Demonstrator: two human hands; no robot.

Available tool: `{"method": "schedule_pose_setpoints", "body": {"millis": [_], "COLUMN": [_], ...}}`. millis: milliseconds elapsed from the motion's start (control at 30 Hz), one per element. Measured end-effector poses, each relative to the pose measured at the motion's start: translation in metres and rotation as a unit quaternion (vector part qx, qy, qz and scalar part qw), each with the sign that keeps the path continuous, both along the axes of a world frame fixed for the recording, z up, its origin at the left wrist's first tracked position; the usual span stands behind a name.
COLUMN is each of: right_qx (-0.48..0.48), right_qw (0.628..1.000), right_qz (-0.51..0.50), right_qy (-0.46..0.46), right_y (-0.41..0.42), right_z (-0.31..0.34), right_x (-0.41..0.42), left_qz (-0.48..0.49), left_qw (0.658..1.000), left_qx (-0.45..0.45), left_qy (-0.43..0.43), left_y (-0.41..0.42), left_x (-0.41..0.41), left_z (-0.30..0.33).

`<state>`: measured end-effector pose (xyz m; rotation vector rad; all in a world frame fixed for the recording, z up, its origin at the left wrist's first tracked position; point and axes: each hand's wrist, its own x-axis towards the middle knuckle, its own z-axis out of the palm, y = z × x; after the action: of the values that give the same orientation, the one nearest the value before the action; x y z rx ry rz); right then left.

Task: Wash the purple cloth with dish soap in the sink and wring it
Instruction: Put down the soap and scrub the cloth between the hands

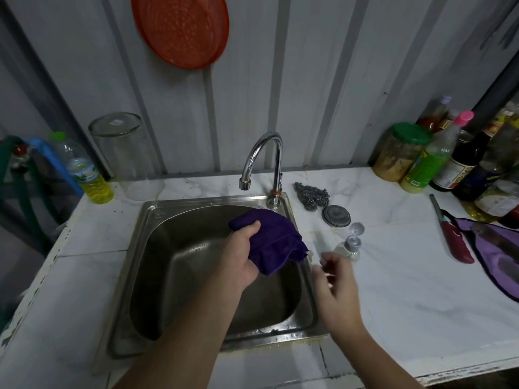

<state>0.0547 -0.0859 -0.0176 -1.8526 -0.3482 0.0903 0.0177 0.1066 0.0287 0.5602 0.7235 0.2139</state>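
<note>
My left hand [241,251] grips the bunched purple cloth [276,242] over the right part of the steel sink [126,290]. The cloth hangs against the sink's right wall, below the faucet [262,157], from which no water runs. A small clear dish soap bottle [349,249] with a grey pump top stands on the counter just right of the sink. My right hand [335,287] hovers close in front of that bottle, fingers apart and blurred, holding nothing.
A steel scourer [311,195] and a round metal lid [336,216] lie behind the soap bottle. A red-handled knife [452,237] and purple fabric [488,254] lie at the right, several sauce bottles [455,161] behind them. A glass jar [123,153] and oil bottle [87,169] stand at the left.
</note>
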Motion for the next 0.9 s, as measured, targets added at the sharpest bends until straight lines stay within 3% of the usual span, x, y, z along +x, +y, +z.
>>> {"method": "schedule_pose_setpoints", "body": {"millis": [33,100,200,267,333,400,467,567,633,700,800,900], "right_qx": [-0.006,0.038,0.127,0.157,0.159,0.138,0.118,0.111,0.040,-0.049,-0.089,-0.108], "right_qw": [0.999,0.975,0.856,0.824,0.854,0.919,0.958,0.969,0.981,0.993,0.995,0.992], "right_qz": [0.016,0.048,0.155,0.187,0.165,0.120,0.121,0.172,0.179,0.110,0.032,0.027], "right_qy": [0.040,0.212,0.476,0.511,0.468,0.348,0.232,0.140,0.067,-0.007,0.036,0.056], "right_y": [0.013,0.039,0.066,0.077,0.087,0.094,0.098,0.103,0.115,0.132,0.152,0.158], "right_z": [0.007,0.020,0.039,0.048,0.053,0.051,0.053,0.052,0.044,0.038,0.048,0.044], "right_x": [0.002,0.013,0.033,0.040,0.043,0.043,0.032,-0.015,-0.047,-0.050,-0.003,0.027], "left_qz": [-0.002,-0.012,-0.032,-0.039,-0.039,-0.040,-0.025,0.061,0.038,0.025,0.042,0.062], "left_qw": [1.000,1.000,0.999,0.999,0.999,0.998,0.995,0.984,0.988,0.995,0.998,0.993], "left_qx": [0.002,0.009,0.002,0.006,0.022,0.033,0.049,0.082,0.107,0.083,0.030,0.045], "left_qy": [-0.002,-0.007,-0.006,0.001,0.012,0.033,0.085,0.149,0.103,0.057,0.024,0.094], "left_y": [0.000,0.000,0.002,0.005,0.010,0.012,0.015,0.019,0.013,-0.001,-0.009,0.006], "left_x": [-0.002,-0.007,-0.016,-0.021,-0.025,-0.023,-0.018,-0.021,-0.026,-0.024,-0.012,-0.005], "left_z": [0.002,0.003,0.004,0.002,-0.003,-0.006,-0.008,-0.014,-0.018,-0.017,-0.010,-0.007]}}
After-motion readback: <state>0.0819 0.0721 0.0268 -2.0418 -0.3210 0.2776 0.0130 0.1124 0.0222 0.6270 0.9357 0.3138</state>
